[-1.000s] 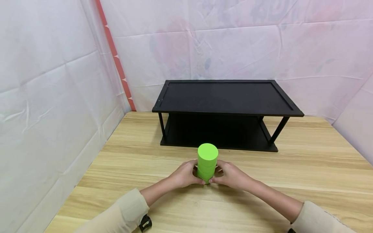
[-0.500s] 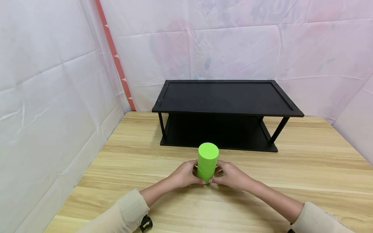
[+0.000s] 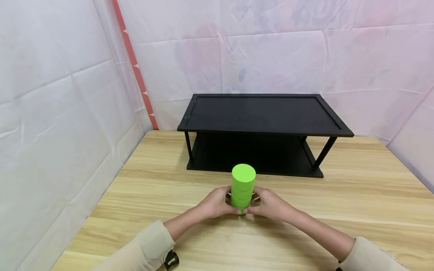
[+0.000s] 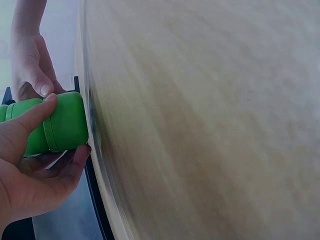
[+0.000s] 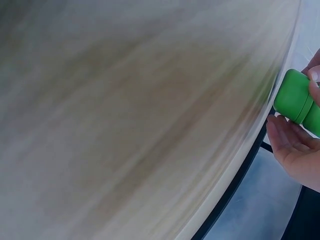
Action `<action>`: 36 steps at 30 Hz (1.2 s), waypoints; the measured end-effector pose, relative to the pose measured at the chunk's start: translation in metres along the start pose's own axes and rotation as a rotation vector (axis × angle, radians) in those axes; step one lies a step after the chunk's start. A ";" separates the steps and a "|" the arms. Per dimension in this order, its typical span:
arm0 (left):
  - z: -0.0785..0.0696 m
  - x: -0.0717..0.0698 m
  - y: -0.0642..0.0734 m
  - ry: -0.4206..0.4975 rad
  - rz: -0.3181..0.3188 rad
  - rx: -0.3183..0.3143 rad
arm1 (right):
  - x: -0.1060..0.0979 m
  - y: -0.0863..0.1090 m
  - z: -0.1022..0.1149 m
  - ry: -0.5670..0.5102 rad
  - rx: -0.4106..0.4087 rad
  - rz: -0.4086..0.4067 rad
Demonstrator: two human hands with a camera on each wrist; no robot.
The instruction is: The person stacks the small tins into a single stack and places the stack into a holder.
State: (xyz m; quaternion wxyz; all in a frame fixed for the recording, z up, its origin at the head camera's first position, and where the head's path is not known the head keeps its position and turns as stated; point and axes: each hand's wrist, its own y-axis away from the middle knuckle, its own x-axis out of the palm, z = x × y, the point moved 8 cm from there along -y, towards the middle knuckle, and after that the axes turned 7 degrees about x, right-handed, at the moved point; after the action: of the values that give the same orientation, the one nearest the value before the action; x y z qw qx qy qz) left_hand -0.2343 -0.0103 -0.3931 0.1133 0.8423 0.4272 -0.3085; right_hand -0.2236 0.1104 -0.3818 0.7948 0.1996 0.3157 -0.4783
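A bright green cylinder of stacked round sections (image 3: 242, 188), seams running around it, stands near the middle of the wooden table in the head view. My left hand (image 3: 216, 203) grips its left side low down, thumb toward me and fingers behind. On the opposite side my right hand (image 3: 270, 203) holds it the same way, the two thumbs nearly meeting at the base. In the left wrist view, the lowest green section (image 4: 69, 121) has a rounded bottom edge close to the table. The right wrist view catches the green cylinder (image 5: 292, 95) at its right edge, above the right-hand fingers.
Behind the cylinder stands a black two-level rack (image 3: 264, 114) with thin legs, its lower shelf (image 3: 251, 150) close beyond the hands. White and pink sheeting (image 3: 271, 56) hangs behind and at the sides of the wooden table (image 3: 142, 195).
The green cylinder's top has shifted slightly right and away from me. Both hands keep their hold at its base, almost in the same place.
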 end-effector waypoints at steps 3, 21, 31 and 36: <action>0.000 0.000 -0.001 -0.002 -0.003 0.004 | 0.000 0.000 -0.001 0.002 0.010 -0.006; -0.008 -0.003 -0.009 0.048 -0.011 0.013 | -0.011 0.001 0.001 -0.011 0.025 -0.048; -0.009 -0.005 -0.010 0.063 -0.004 0.017 | -0.014 0.002 0.002 -0.017 0.028 -0.069; -0.011 -0.006 -0.011 0.041 -0.002 0.025 | -0.016 0.002 0.002 -0.013 0.040 -0.080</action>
State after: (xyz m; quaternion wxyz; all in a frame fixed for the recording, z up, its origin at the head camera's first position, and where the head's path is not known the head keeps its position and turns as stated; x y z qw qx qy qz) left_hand -0.2416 -0.0028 -0.3801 0.0935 0.8495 0.4261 -0.2966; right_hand -0.2268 0.1201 -0.3698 0.7729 0.1997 0.3087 -0.5172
